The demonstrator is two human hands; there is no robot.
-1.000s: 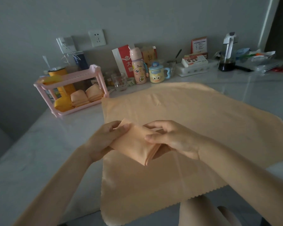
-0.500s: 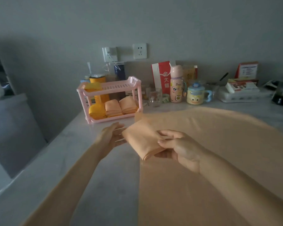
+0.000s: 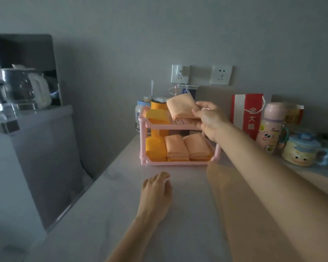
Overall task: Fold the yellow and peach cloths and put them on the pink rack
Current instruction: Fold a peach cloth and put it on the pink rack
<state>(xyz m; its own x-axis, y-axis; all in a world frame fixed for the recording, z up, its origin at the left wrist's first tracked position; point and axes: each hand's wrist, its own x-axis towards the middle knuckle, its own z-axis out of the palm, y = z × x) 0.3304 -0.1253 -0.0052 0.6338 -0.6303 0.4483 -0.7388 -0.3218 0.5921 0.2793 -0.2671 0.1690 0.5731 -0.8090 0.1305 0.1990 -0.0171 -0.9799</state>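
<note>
My right hand (image 3: 206, 118) grips a folded peach cloth (image 3: 181, 107) and holds it just over the top shelf of the pink rack (image 3: 170, 163). A folded yellow cloth (image 3: 156, 115) lies on the left of that top shelf. The bottom shelf carries one folded yellow cloth (image 3: 155, 148) and two folded peach cloths (image 3: 176, 148), side by side. My left hand (image 3: 156, 188) rests flat on the counter in front of the rack, holding nothing. A large unfolded peach cloth (image 3: 240, 214) is spread on the counter under my right forearm.
Behind the rack stand a yellow can (image 3: 157, 104) and a white jar (image 3: 140, 112). To the right are a red and white paper bag (image 3: 247, 114), a pink bottle (image 3: 272, 127) and a duck mug (image 3: 301, 152). A grey cabinet with kettles (image 3: 27, 87) stands left of the counter.
My right hand has carried the folded peach cloth from in front of me to the rack's top shelf. My left hand let go of it and dropped onto the counter. The view turned left.
</note>
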